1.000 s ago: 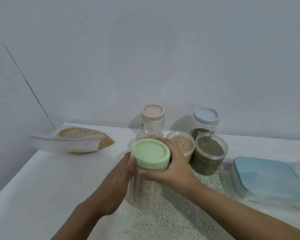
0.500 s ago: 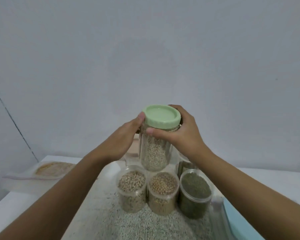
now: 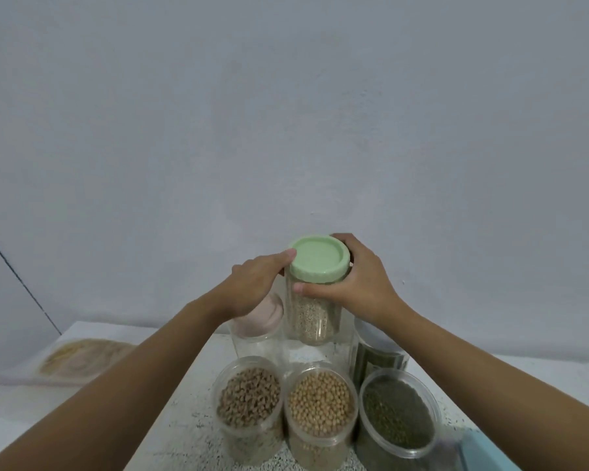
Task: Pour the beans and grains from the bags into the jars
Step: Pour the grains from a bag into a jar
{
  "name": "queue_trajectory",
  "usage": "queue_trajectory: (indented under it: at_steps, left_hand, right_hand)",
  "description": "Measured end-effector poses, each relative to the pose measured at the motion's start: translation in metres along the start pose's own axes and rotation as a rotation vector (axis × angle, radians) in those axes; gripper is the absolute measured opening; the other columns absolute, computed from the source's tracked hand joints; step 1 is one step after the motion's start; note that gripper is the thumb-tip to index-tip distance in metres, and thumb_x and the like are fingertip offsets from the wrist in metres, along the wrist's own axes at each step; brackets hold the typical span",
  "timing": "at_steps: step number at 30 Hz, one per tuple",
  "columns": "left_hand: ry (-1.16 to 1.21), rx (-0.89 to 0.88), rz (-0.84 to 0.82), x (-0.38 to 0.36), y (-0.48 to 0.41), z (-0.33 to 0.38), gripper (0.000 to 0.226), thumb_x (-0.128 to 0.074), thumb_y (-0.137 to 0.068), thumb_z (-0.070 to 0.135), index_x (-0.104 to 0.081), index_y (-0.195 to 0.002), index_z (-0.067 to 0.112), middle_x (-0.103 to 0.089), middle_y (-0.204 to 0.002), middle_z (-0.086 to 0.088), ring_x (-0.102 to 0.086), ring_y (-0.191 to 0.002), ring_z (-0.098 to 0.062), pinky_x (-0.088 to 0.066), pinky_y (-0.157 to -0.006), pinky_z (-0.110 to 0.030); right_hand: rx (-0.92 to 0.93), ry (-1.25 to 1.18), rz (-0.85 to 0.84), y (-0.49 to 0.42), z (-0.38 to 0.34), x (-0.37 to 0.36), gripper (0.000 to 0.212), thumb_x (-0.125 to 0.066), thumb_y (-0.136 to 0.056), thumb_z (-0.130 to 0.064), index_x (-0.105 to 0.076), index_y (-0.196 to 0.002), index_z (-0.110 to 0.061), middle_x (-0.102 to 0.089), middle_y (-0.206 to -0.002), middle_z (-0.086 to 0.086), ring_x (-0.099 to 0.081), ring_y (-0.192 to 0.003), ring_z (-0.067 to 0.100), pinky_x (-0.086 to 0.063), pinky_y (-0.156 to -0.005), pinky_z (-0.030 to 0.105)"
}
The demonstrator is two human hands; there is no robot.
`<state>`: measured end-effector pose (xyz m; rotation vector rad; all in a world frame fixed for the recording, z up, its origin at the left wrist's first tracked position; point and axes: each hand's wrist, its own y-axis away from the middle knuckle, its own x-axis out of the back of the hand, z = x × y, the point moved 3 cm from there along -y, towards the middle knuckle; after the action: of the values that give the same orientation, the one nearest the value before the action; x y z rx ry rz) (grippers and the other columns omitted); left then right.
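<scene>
1. Green-lid jar is up at the back, between the pink-lid jar and the dark bean jar. It looks lifted off the counter, but I cannot tell for sure.
2. Both hands hold the green-lid jar. The left hand wraps round its left side, and its thumb touches the edge of the green lid. The right hand curls round the right side, with its thumb across the front just under the lid.
3. The jar is see-through and looks full of small pale grains, so it is likely a bit heavy. Its wall looks hard and smooth and could slip. Holding it round the body with two hands seems safest. Holding just the lid could go wrong if the lid is loose.
4. Three open tubs stand in front: the brown bean tub, the yellow bean tub and the green bean tub. They have no lids on, so a bump could spill them.
5. A soft bag with yellow grains inside lies on the counter far to the left, well apart from the jars. It looks not poured yet.
</scene>
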<state>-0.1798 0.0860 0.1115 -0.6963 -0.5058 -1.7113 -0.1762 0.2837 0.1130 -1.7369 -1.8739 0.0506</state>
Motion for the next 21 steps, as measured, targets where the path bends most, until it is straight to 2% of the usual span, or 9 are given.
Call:
queue_trajectory:
  at_steps: [3,5,7,8,10,12,15,18,21]
  left_hand:
    - [-0.121,0.051,-0.025,-0.013,-0.003,-0.014,0.046,-0.024,-0.112,0.042,-0.050,-0.147,0.030,-0.048,-0.154,0.005,-0.040,-0.144,-0.018,-0.015,-0.123,-0.048]
    - [-0.175,0.107,-0.059,-0.024,-0.004,-0.021,0.043,-0.026,-0.112,0.034,-0.052,-0.144,0.023,-0.055,-0.147,-0.003,-0.046,-0.136,-0.024,-0.022,-0.119,-0.044]
    - [-0.207,0.017,-0.079,-0.030,-0.005,-0.024,0.052,-0.019,-0.103,0.053,-0.065,-0.099,0.029,-0.069,-0.103,0.001,-0.059,-0.100,-0.019,-0.034,-0.106,-0.047]
    - [-0.214,-0.031,-0.058,-0.031,-0.008,-0.026,0.051,-0.019,-0.097,0.059,-0.056,-0.078,0.029,-0.064,-0.083,0.002,-0.057,-0.083,-0.017,-0.038,-0.096,-0.047]
    - [-0.275,-0.097,-0.018,-0.035,-0.015,-0.035,0.052,-0.019,-0.090,0.062,-0.044,-0.067,0.022,-0.057,-0.070,-0.004,-0.052,-0.072,-0.021,-0.035,-0.079,-0.041]
    - [-0.412,-0.157,0.009,-0.038,-0.016,-0.040,0.051,-0.018,-0.086,0.060,-0.042,-0.067,0.018,-0.054,-0.068,-0.004,-0.049,-0.071,-0.018,-0.030,-0.073,-0.038]
    - [-0.535,-0.188,-0.025,-0.043,-0.014,-0.042,0.048,-0.020,-0.081,0.060,-0.039,-0.066,0.019,-0.050,-0.071,0.003,-0.044,-0.076,-0.013,-0.025,-0.076,-0.035]
    - [-0.512,-0.162,-0.040,-0.044,-0.014,-0.042,0.050,-0.025,-0.081,0.062,-0.057,-0.071,0.025,-0.055,-0.088,0.007,-0.048,-0.080,-0.004,-0.028,-0.079,-0.034]
    - [-0.371,-0.128,0.036,-0.041,-0.013,-0.039,0.045,-0.044,-0.084,0.053,-0.073,-0.088,0.018,-0.060,-0.098,0.005,-0.056,-0.086,-0.005,-0.043,-0.084,-0.034]
  right_hand:
    - [-0.028,0.081,-0.069,0.003,0.022,-0.009,0.088,-0.098,-0.046,-0.059,-0.056,-0.119,-0.033,-0.067,-0.109,-0.018,-0.063,-0.100,-0.004,-0.056,-0.081,0.024]
    - [-0.040,0.131,-0.111,0.005,0.035,-0.013,0.087,-0.097,-0.047,-0.060,-0.056,-0.118,-0.033,-0.067,-0.107,-0.018,-0.063,-0.098,-0.003,-0.057,-0.081,0.027]
    - [-0.045,0.204,-0.158,0.004,0.041,-0.016,0.087,-0.093,-0.046,-0.063,-0.054,-0.118,-0.034,-0.066,-0.105,-0.016,-0.063,-0.095,0.000,-0.057,-0.080,0.032]
    - [-0.048,0.253,-0.180,0.003,0.043,-0.018,0.088,-0.090,-0.045,-0.066,-0.053,-0.118,-0.034,-0.066,-0.104,-0.015,-0.063,-0.094,0.002,-0.057,-0.079,0.035]
    - [-0.054,0.378,-0.237,0.002,0.044,-0.022,0.088,-0.082,-0.046,-0.071,-0.051,-0.120,-0.034,-0.065,-0.104,-0.014,-0.063,-0.093,0.007,-0.057,-0.077,0.037]
    - [-0.037,0.539,-0.316,0.002,0.044,-0.028,0.088,-0.079,-0.050,-0.071,-0.050,-0.125,-0.035,-0.063,-0.107,-0.015,-0.060,-0.094,0.010,-0.055,-0.078,0.035]
    - [0.001,0.699,-0.406,0.004,0.047,-0.032,0.087,-0.079,-0.056,-0.071,-0.051,-0.129,-0.033,-0.061,-0.109,-0.013,-0.057,-0.096,0.012,-0.050,-0.079,0.034]
    - [0.010,0.751,-0.423,0.004,0.048,-0.034,0.085,-0.076,-0.058,-0.071,-0.051,-0.128,-0.031,-0.059,-0.107,-0.010,-0.056,-0.093,0.013,-0.047,-0.074,0.032]
    - [0.023,0.806,-0.443,0.006,0.047,-0.039,0.087,-0.071,-0.062,-0.074,-0.047,-0.130,-0.026,-0.055,-0.107,-0.008,-0.055,-0.090,0.015,-0.043,-0.070,0.032]
